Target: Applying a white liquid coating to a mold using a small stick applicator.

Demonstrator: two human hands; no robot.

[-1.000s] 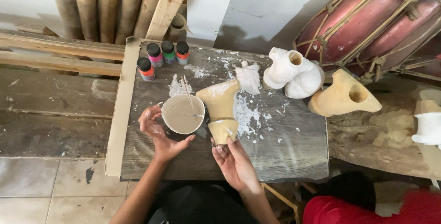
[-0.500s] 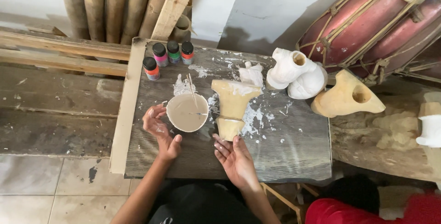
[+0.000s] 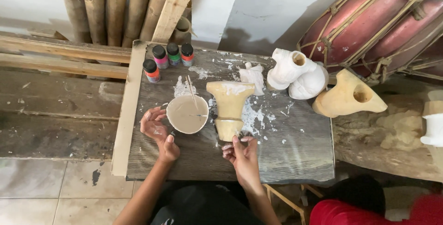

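L hand point(image 3: 157, 130) sat at the left rim of a round bowl of off-white paint point(image 3: 187, 114), fingers point(image 3: 154, 113) spread apart and curled loosely by the bowl's edge, palm smeared w/ white; couldn't tell if they actually touched it. A thin brush point(image 3: 192, 92) leaned in the bowl, handle pointing away from the person. R hand point(image 3: 242, 153) was just below the base of a tan wooden piece point(image 3: 229, 107), fingertips together against its lower end, not wrapped around it. That piece lay near the tabletop's point(image 3: 286, 156) centre, wide end away from the person, narrow end near, white paint daubed on the wide end. White splatter surrounded it on the dark boards. Four small paint bottles point(image 3: 168, 58) w/ black caps stood at the far left corner. Two white-painted pieces point(image 3: 295, 73) and one bare tan piece point(image 3: 346, 96) lay far right. A red drum point(image 3: 369, 22) leaned behind them; bamboo poles point(image 3: 101, 8) stood against the wall.
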